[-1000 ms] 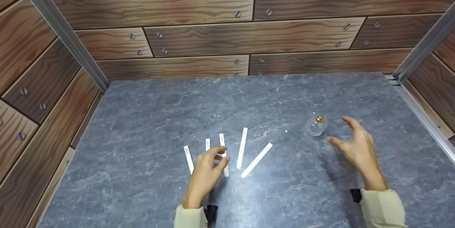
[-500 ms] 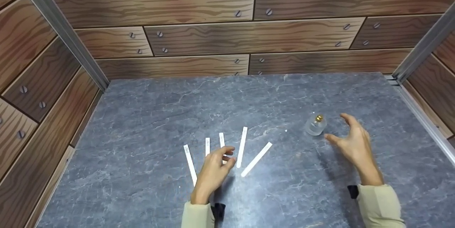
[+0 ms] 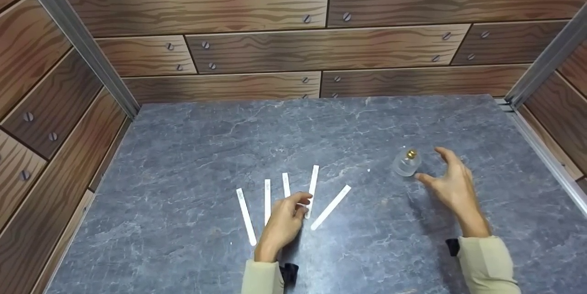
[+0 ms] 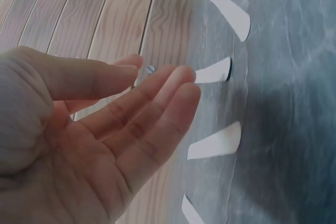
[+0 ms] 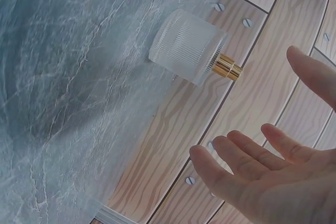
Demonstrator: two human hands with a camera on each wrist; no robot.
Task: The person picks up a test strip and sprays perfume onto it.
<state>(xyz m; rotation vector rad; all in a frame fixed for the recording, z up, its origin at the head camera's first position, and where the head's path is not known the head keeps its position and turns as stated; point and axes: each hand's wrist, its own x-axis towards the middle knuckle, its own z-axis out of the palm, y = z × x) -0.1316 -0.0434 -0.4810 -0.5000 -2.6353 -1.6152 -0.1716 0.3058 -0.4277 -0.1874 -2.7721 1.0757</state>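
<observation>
Bottle of ribbed clear glass, gold-necked (image 3: 406, 166), stands upright toward the right edge of the grey marbled desk (image 3: 192, 147); just beside, edgeward, the nearer right grip (image 3: 451, 186) gapes wide, empty; relaxed left grip (image 3: 284, 221) holds nothing.

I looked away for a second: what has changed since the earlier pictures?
The left hand moved rightward over the white strips; the right hand eased slightly left, nearer the clear bottle. Nothing was visibly picked up or let go. The clear bottle and white strips stayed put.
</observation>
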